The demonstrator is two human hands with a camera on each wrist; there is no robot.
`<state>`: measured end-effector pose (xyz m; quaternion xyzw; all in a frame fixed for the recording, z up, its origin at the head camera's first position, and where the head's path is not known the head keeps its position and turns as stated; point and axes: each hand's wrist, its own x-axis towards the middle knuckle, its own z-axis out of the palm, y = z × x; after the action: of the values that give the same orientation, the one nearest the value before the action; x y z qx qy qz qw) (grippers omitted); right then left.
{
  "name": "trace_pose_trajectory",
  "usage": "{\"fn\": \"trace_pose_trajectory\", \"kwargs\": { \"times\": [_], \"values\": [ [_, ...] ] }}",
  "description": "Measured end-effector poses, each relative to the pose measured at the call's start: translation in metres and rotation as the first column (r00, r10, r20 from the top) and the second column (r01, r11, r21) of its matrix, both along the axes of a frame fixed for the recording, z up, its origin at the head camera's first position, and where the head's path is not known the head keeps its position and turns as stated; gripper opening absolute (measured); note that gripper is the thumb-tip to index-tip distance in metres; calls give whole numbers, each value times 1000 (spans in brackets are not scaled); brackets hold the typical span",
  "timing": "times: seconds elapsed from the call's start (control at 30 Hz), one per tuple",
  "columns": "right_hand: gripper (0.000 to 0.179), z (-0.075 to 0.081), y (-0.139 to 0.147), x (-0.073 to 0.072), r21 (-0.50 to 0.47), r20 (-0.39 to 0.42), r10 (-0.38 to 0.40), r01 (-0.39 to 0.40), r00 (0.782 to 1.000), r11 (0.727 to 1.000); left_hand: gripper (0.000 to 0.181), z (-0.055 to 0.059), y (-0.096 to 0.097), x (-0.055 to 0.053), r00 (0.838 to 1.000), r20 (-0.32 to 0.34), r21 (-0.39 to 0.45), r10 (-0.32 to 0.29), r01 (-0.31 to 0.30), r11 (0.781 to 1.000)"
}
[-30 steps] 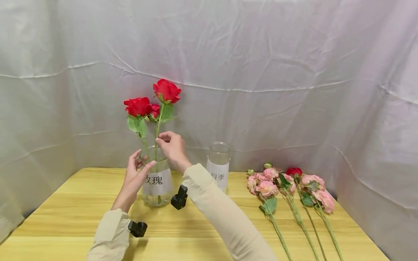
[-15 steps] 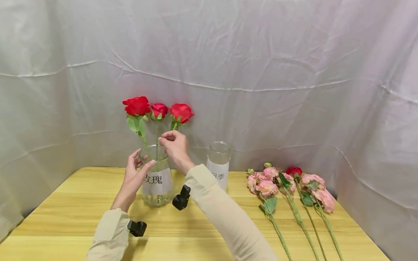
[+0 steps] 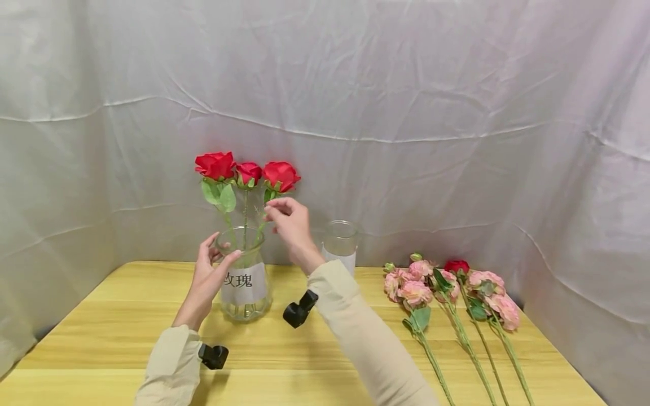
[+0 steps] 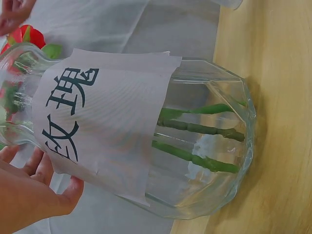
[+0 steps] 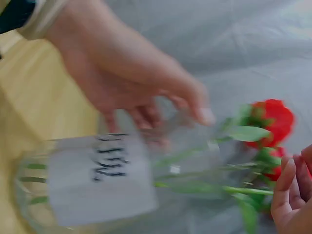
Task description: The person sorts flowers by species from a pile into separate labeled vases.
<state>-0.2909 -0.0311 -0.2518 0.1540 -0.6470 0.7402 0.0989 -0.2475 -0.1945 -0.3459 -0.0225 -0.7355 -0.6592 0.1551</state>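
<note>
A clear glass vase (image 3: 246,309) with a white paper label (image 3: 249,283) stands upright on the table at left. My left hand (image 3: 207,276) holds its neck, thumb on the near side and fingers on the far side. Three red roses stand in it: a left rose (image 3: 215,166), a smaller middle rose (image 3: 249,174) and a right rose (image 3: 281,176). Their stem ends (image 4: 209,131) show through the glass in the left wrist view. My right hand (image 3: 295,228) is beside the right rose's stem, just above the rim, its fingers loosely bent and apart from the bloom.
A second labelled glass vase (image 3: 341,242) stands behind my right forearm, partly hidden. Several pink flowers (image 3: 416,293) and one red rose (image 3: 457,267) lie on the wooden table (image 3: 284,378) at right. A grey cloth (image 3: 406,186) hangs behind.
The right rose has come down and leaned right, level with the others. My right hand has since moved right and away while that bloom stayed put. The left hand has kept its place.
</note>
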Motion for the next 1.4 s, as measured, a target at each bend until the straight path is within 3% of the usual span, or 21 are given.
{"fn": "trace_pose_trajectory", "kwargs": {
  "times": [0.1, 0.3, 0.43, 0.67, 0.93, 1.2, 1.4],
  "values": [
    [16, 16, 19, -1, -18, -35, 10, -10, 999, 1000, 80, 0, 0, 0, 1000, 2, -3, -5, 5, 1000],
    [24, 47, 59, 2, 124, -96, 66, -54, 993, 991, 80, 2, -2, -2, 1000, -1, -7, 4, -4, 1000],
    [23, 56, 84, 10, 212, -108, 102, -78, 989, 974, 79, 3, -3, -1, 1000, 1, -6, 0, 0, 1000],
    [23, 56, 115, 21, 323, -139, 117, -67, 983, 944, 79, 2, -3, 0, 1000, 16, -5, -5, 5, 1000],
    [25, 59, 145, 31, 370, -190, 81, -5, 979, 929, 78, 3, -2, -1, 1000, -2, -8, 3, -3, 1000],
    [27, 37, 188, 43, 377, -205, 21, 59, 979, 924, 78, 2, -2, 0, 1000, 11, -9, -6, 6, 1000],
    [34, 20, 221, 49, 420, -184, -55, 129, 981, 898, 79, 2, -4, 0, 1000, 14, -3, -5, 5, 1000]
  ]
}}
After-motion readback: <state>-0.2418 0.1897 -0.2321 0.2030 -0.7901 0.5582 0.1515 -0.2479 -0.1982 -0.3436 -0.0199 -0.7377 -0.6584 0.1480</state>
